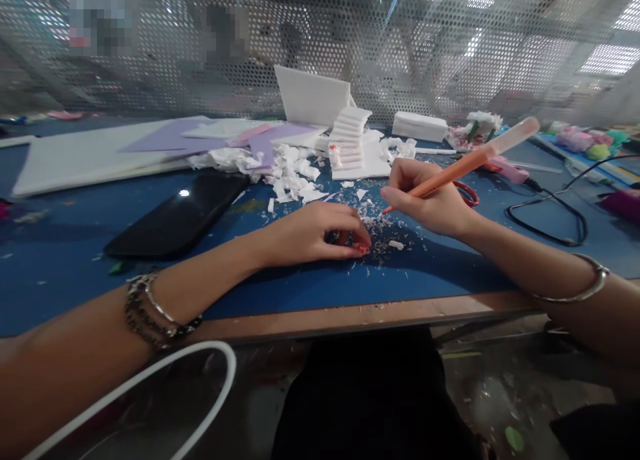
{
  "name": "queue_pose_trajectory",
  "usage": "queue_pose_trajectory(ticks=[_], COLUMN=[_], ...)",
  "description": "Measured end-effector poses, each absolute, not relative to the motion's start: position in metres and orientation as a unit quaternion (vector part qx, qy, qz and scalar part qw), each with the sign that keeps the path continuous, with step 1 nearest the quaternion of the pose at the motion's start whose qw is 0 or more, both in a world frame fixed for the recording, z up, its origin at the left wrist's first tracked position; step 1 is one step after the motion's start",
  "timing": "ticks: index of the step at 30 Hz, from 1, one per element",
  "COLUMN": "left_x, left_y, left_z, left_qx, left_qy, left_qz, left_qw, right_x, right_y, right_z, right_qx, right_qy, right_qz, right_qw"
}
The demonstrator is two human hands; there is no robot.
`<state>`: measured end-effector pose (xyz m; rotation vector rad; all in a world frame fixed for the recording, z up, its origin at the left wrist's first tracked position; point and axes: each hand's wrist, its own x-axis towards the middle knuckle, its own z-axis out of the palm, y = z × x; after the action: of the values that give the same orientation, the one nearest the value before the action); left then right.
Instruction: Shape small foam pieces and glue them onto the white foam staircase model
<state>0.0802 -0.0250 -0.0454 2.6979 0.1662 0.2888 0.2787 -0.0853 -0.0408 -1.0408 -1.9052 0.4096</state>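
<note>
Above the table's front edge, my left hand (325, 233) is closed, with thumb and fingertips pinching a small red piece (363, 249). Its shape is mostly hidden by the fingers. My right hand (430, 200) grips an orange marker (465, 169), whose translucent end points up and right. The marker's thin tip slants down toward the left hand, apart from the red piece. White shavings (395, 245) are scattered on the blue table under both hands. Behind the right hand, a red ring-shaped handle (467, 195) shows in part.
A black phone (175, 217) lies left of my left hand. Farther back are torn white scraps (293, 173), a stack of white foam strips (349, 137) and white and purple sheets (165, 137). At right rest a pink glue gun (510, 170) and black cable (547, 237). A perforated metal screen (320, 33) stands behind.
</note>
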Motion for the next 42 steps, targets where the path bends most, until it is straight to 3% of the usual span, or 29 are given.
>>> queue_pose_trajectory(ticks=[24, 27, 34, 38, 42], left_x=[0.084, 0.083, 0.082, 0.082, 0.081], left_y=[-0.028, -0.028, -0.024, -0.022, -0.019], left_z=[-0.049, -0.047, -0.048, -0.050, -0.052], left_qx=[0.977, 0.978, 0.972, 0.971, 0.969], left_qy=[0.028, 0.039, 0.066, 0.102, 0.109], left_qz=[0.093, 0.099, 0.106, 0.119, 0.149], left_qw=[0.189, 0.179, 0.196, 0.180, 0.163], right_x=[0.293, 0.297, 0.305, 0.307, 0.307], right_y=[-0.073, -0.074, -0.069, -0.066, -0.069], right_z=[-0.044, -0.043, -0.042, -0.046, -0.045], right_qx=[-0.477, -0.502, -0.500, -0.520, -0.534], right_qy=[-0.763, -0.785, -0.842, -0.839, -0.831], right_qz=[0.087, 0.006, -0.172, -0.152, -0.137], right_qw=[0.429, 0.364, 0.103, 0.057, 0.067])
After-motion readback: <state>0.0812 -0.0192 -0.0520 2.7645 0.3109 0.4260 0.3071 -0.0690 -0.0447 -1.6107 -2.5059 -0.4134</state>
